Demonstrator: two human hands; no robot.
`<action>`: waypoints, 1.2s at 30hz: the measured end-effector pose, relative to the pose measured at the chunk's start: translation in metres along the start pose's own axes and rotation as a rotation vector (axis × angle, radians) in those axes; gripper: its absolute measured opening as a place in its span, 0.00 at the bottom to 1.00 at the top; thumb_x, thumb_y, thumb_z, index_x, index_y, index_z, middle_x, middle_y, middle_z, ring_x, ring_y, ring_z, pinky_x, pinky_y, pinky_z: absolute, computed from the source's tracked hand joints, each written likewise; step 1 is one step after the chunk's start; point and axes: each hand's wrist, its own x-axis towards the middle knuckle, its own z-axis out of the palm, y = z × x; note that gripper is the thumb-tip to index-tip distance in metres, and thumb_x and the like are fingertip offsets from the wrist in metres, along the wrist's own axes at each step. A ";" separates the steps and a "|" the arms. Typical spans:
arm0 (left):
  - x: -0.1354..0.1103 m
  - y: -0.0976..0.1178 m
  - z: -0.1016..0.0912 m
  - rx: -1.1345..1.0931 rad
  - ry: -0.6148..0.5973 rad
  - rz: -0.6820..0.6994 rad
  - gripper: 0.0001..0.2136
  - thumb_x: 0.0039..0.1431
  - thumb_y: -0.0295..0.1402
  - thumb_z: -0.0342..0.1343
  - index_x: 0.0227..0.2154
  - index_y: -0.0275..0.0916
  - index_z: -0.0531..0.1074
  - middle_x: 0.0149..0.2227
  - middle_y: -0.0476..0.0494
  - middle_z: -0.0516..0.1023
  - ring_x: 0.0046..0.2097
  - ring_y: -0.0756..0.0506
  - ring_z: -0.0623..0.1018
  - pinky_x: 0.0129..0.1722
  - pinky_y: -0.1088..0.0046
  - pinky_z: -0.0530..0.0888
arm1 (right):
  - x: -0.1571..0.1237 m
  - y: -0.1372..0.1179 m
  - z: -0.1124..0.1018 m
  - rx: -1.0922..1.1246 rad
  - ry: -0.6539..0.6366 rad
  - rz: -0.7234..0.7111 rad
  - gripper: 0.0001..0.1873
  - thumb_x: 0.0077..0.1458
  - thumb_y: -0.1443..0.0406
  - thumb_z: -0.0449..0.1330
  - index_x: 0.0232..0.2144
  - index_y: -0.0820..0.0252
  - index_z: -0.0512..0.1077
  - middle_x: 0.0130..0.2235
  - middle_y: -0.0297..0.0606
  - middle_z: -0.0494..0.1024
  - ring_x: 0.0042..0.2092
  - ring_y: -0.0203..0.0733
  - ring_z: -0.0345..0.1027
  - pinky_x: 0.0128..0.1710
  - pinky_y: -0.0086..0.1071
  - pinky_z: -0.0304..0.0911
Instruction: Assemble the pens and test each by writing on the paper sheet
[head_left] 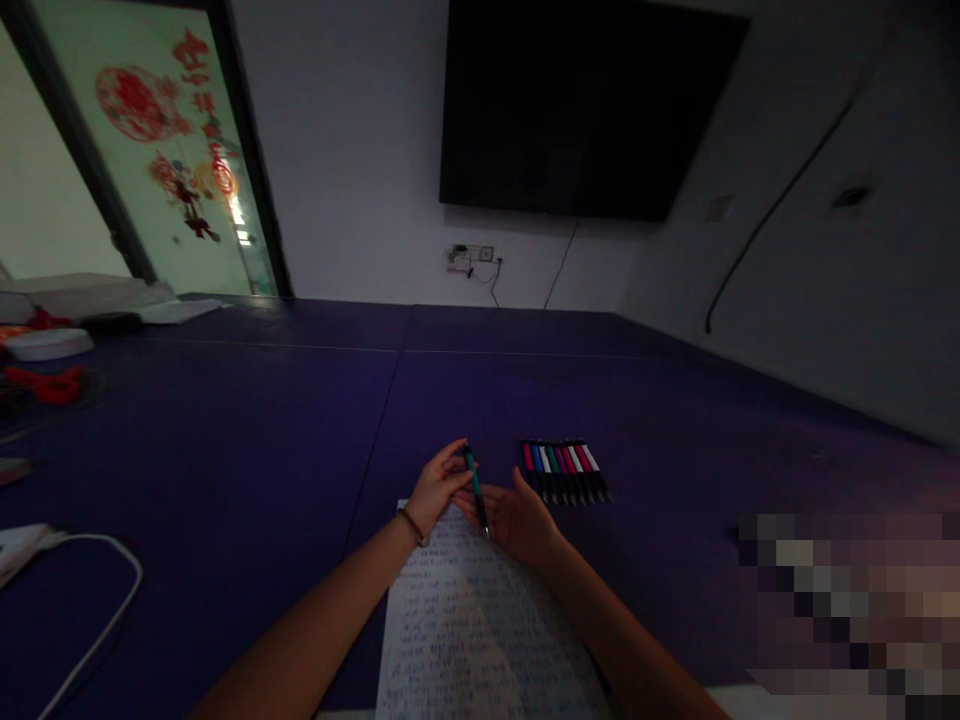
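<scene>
A green pen [476, 485] with a dark grip slants between my two hands, its metal tip pointing down. My left hand [436, 487], wearing a dark band on the wrist, closes its thumb and fingers on the pen's upper part. My right hand [519, 517] is palm-up with fingers stretched out behind the pen's lower part; whether they touch it I cannot tell. Beneath both hands lies a sheet of paper [465, 630] covered in handwriting. Just beyond my right hand, several pens [566, 470] in pink, blue, white, green and purple lie side by side in a row.
The purple tabletop [300, 420] reaches to the wall, under a dark screen [585, 110]. On the left are a white cable [127, 555], red-handled scissors [56, 385], a white round object [49, 345] and papers [180, 310]. A pixelated patch [855, 600] hides the lower right.
</scene>
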 end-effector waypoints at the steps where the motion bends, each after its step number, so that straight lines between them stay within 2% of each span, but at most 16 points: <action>1: 0.000 0.000 0.000 -0.002 0.002 -0.001 0.26 0.41 0.27 0.59 0.48 0.40 0.63 0.33 0.45 0.72 0.35 0.49 0.72 0.35 0.74 0.67 | 0.000 0.000 0.000 0.007 -0.006 0.004 0.36 0.54 0.48 0.35 0.37 0.73 0.69 0.34 0.51 0.74 0.40 0.42 0.68 0.41 0.34 0.59; 13: 0.003 -0.004 -0.001 0.043 0.008 0.012 0.23 0.41 0.28 0.58 0.44 0.38 0.64 0.30 0.47 0.71 0.32 0.52 0.71 0.33 0.76 0.67 | -0.002 -0.001 0.003 0.028 -0.019 0.006 0.37 0.54 0.49 0.32 0.36 0.73 0.69 0.33 0.51 0.75 0.38 0.41 0.69 0.40 0.34 0.60; 18: 0.004 -0.005 -0.003 0.061 0.009 0.021 0.21 0.42 0.28 0.58 0.43 0.38 0.64 0.30 0.48 0.71 0.31 0.52 0.71 0.32 0.77 0.67 | -0.002 -0.001 0.005 0.031 0.012 0.018 0.38 0.54 0.49 0.31 0.35 0.74 0.69 0.31 0.51 0.75 0.36 0.42 0.69 0.39 0.34 0.60; 26: 0.003 -0.005 -0.002 0.090 0.016 0.043 0.19 0.43 0.29 0.57 0.41 0.38 0.65 0.30 0.48 0.71 0.32 0.51 0.71 0.33 0.76 0.67 | -0.002 -0.001 0.005 0.032 0.020 0.017 0.36 0.55 0.50 0.31 0.36 0.74 0.68 0.31 0.52 0.75 0.38 0.43 0.69 0.40 0.36 0.60; 36: 0.003 -0.004 -0.002 0.088 -0.011 0.043 0.19 0.46 0.28 0.55 0.44 0.38 0.65 0.35 0.43 0.73 0.38 0.49 0.72 0.38 0.74 0.67 | -0.003 -0.003 0.004 0.011 -0.020 0.006 0.34 0.55 0.50 0.33 0.37 0.73 0.68 0.35 0.52 0.74 0.40 0.43 0.67 0.43 0.36 0.59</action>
